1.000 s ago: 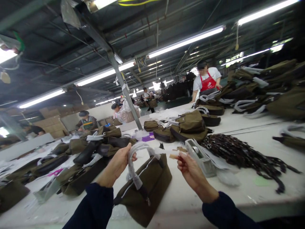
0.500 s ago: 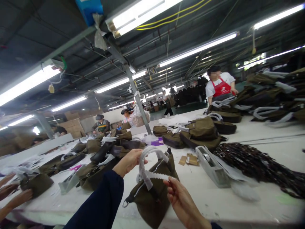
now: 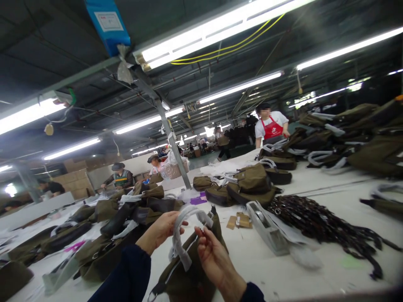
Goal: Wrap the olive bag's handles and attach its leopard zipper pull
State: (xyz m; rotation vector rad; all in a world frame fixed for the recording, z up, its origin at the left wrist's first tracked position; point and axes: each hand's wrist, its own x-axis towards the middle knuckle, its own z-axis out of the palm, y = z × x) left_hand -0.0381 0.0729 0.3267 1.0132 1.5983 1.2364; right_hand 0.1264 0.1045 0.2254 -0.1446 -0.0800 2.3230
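An olive handbag (image 3: 189, 281) stands on the white table in front of me, its zip running along the top. Its arched handle (image 3: 178, 239) is wrapped in whitish plastic. My left hand (image 3: 160, 233) is at the left side of the handle, fingers closed round it and partly hidden behind it. Inside the arch, close to the handle's right side, my right hand (image 3: 215, 258) has thumb and fingertips pinched together. Whatever is between those fingertips is too small to make out.
A grey tape dispenser (image 3: 267, 228) stands to the right, beside a heap of dark straps (image 3: 317, 226). Brown cardboard pieces (image 3: 241, 220) lie behind the bag. More olive bags (image 3: 252, 180) are piled around. A co-worker in a red apron (image 3: 272, 128) stands across the table.
A white strip with a toothed edge stretched from the handle to my right fingers; it no longer shows. My right hand has moved up and left to the handle. The view has shifted right.
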